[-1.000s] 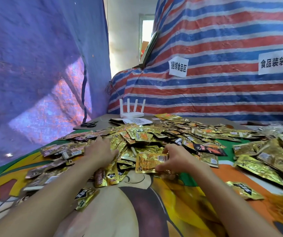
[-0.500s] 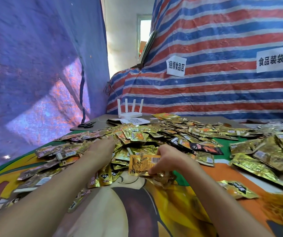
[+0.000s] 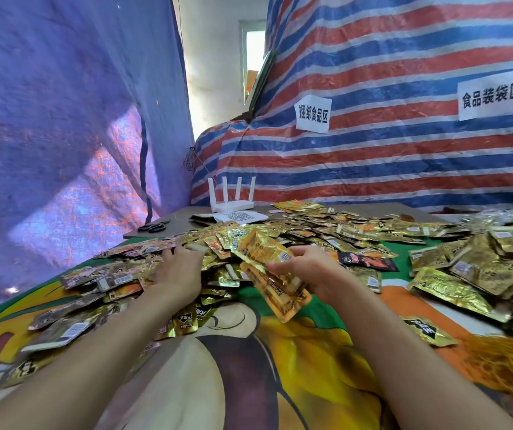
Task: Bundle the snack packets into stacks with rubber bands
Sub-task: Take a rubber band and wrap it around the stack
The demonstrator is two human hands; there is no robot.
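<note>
While your right hand (image 3: 308,271) grips a stack of gold foil snack packets (image 3: 264,259) at centre frame, your left hand (image 3: 177,271) lies flat on the loose pile (image 3: 115,274).

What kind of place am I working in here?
Probably a makeshift food-packing station: paper signs on the striped tarp mark food bundling and bagging areas, gold snack packets cover the table, and the right hand grips a stack of them.

Router (image 3: 231,197): white, four upright antennas, far end of worktop.
Scissors (image 3: 153,227): black-handled, flat, left of router.
QR sheet (image 3: 239,216): white, just before router.
Paper signs (image 3: 313,113): two, on striped tarp (image 3: 404,156).
Blue tarp (image 3: 62,103): left side.
</note>
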